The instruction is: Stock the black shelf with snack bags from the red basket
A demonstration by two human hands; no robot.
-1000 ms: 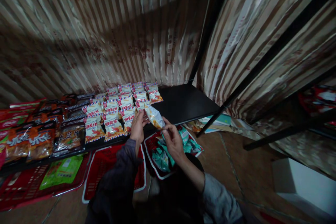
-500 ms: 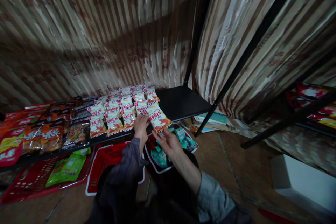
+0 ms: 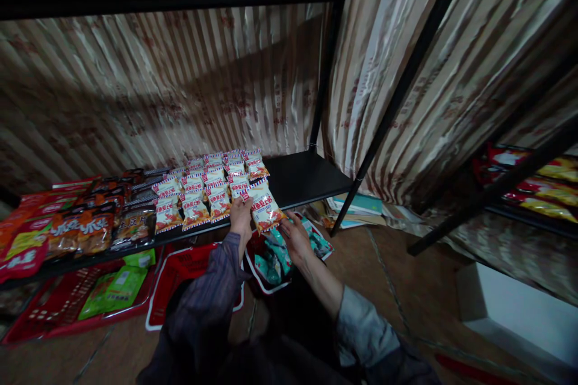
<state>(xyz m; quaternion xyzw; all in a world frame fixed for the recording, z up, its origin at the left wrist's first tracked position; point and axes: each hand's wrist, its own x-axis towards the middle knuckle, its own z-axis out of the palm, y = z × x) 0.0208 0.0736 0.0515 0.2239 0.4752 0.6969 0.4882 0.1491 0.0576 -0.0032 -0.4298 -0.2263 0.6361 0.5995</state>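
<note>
A white and orange snack bag [image 3: 265, 209] with a striped top edge is held between both hands at the front edge of the black shelf [image 3: 304, 177]. My left hand [image 3: 241, 216] pinches its left side, fingers closed. At its lower right corner, my right hand [image 3: 295, 236] grips the bag between thumb and fingers. Rows of matching snack bags [image 3: 195, 207] lie to the left and behind it. Below the hands stands a basket [image 3: 270, 290] with teal packets [image 3: 276, 255] in it.
Orange-and-black bags [image 3: 94, 228] and red packages [image 3: 27, 246] lie farther left. Under the shelf are a red basket [image 3: 169, 271] and green packets [image 3: 115, 289]. A black post [image 3: 383, 126] slants at right, near a white box [image 3: 519, 313].
The view has shifted slightly. The held bag has turned a little, and my right hand has moved from beneath its lower edge to its lower right corner, with the fingers more closed.
</note>
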